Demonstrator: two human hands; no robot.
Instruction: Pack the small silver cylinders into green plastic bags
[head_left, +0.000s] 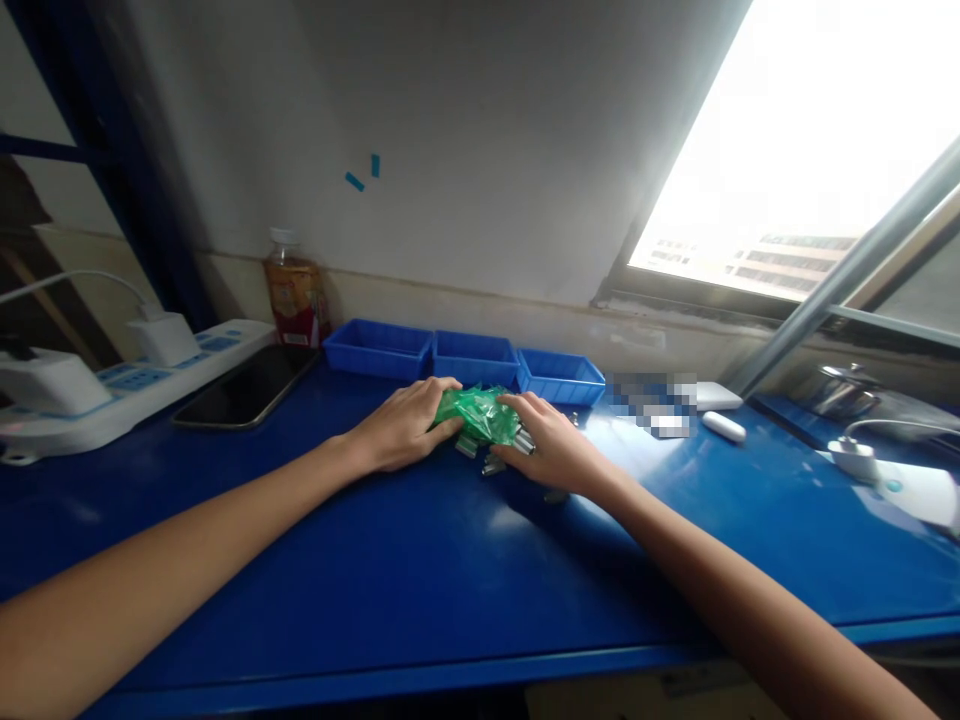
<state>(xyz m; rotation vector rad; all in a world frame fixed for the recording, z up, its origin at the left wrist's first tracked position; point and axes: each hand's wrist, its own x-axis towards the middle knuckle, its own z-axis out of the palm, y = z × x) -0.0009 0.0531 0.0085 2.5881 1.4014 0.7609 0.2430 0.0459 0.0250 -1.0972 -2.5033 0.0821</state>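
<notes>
A crumpled green plastic bag (484,412) lies low over the blue table between my two hands. My left hand (405,425) pinches its left edge, the thumb in front and the fingers behind. On the other side, my right hand (555,442) has its fingertips and thumb closed around the bag's right edge. Shiny silver metal pieces (493,464), short and cylindrical, lie on the table below the bag. Some show beside my right thumb, and I cannot tell whether that thumb touches them. The bag's inside is hidden.
Three blue bins (476,358) stand in a row behind my hands. Left are a drink bottle (294,290), a phone (247,388) and a power strip (135,375) with chargers. Right are a white case (724,427), a metal pot (847,388) and a slanted metal bar (847,270).
</notes>
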